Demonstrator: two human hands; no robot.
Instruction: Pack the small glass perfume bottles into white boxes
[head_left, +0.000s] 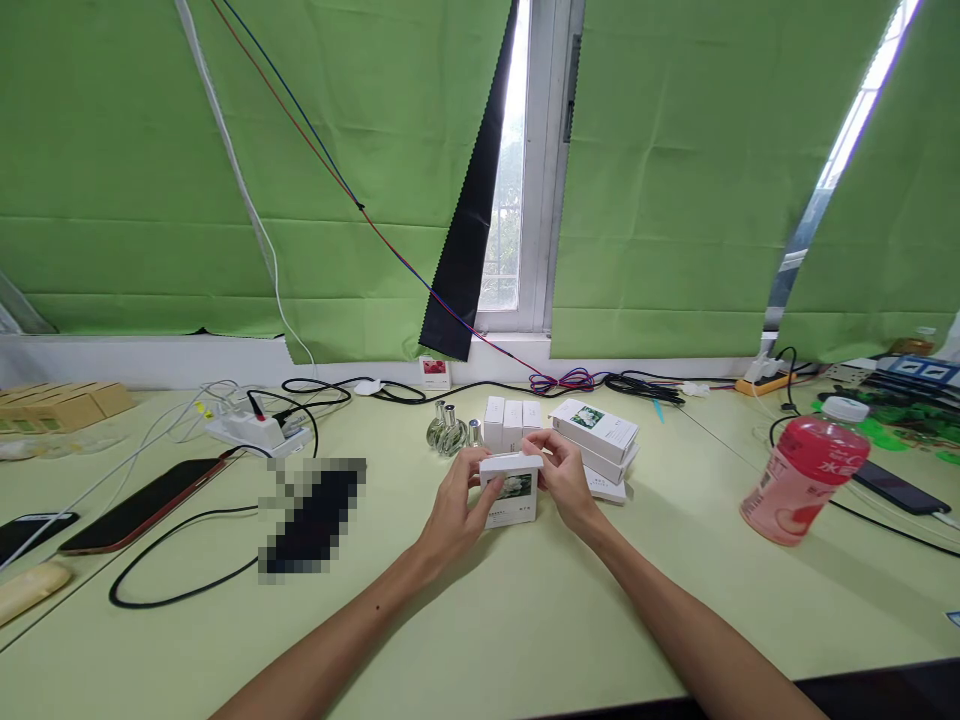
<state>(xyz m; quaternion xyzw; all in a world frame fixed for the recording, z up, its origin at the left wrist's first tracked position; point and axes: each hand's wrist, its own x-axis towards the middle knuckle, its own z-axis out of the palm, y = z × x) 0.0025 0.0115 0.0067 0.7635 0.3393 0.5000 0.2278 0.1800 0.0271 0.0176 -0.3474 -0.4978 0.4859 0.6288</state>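
A small white box [513, 508] with a flower picture on its front stands upright on the table. My left hand [459, 498] is closed around its left side, the thumb across the front. At its upper right corner the bent fingers of my right hand [564, 478] pinch the lid edge; the fingertips are partly hidden. Just behind, several white boxes [513, 420] stand in a row. Small glass bottles [450, 436] with silver caps are beside them on the left. To the right lies a stack of white boxes [597, 428], the top one bearing a similar picture.
A pink drink bottle [806, 472] leans in view at the right, near a dark phone [900, 488]. On the left are a large phone [142, 505], a power strip [259, 432] and looping cables. Brown cartons [67, 405] lie far left. Green curtains [720, 200] hang behind.
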